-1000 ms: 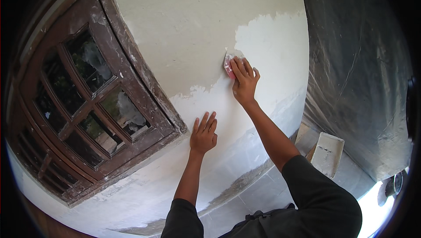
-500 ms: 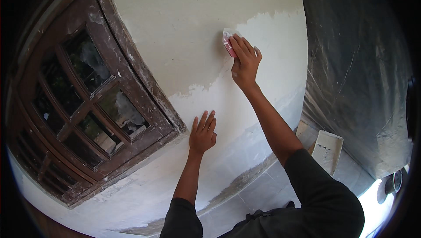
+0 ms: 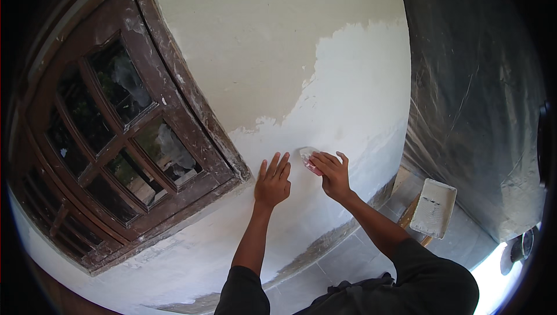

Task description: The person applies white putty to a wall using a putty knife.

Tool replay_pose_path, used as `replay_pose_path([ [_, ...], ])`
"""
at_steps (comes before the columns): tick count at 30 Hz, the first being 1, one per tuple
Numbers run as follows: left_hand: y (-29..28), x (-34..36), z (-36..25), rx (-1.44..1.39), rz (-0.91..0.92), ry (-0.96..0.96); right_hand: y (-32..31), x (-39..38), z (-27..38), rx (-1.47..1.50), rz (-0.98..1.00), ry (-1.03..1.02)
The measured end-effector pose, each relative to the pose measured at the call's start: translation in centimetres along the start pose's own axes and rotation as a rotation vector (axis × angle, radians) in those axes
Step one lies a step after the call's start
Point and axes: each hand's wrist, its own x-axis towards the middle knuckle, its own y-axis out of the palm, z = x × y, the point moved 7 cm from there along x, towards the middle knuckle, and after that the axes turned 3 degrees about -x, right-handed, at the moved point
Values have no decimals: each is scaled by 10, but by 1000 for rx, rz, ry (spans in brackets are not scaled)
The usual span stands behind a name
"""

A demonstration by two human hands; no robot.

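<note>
Floor (image 3: 357, 254): large grey tiles, thin joint lines. White tray (image 3: 434, 207), rectangular, smeared inside, at right, overlapping brown curved-edged piece (image 3: 409, 210); whether tray rests on piece or tiles, cannot tell.

No lettering, label, brand, number or sign is legible on any surface in view from where I stand.

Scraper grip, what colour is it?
The scraper grip is pinkish red with white smears; the head view shows it.
</note>
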Motion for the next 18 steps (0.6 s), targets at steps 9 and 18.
replay_pose_path([
  [9,-1,0,-3,-100,0,-5,-67,218,-28,-129,-511,-61],
  [18,-11,-10,-30,-414,-25,-184,18,-106,-31,163,306,-135],
])
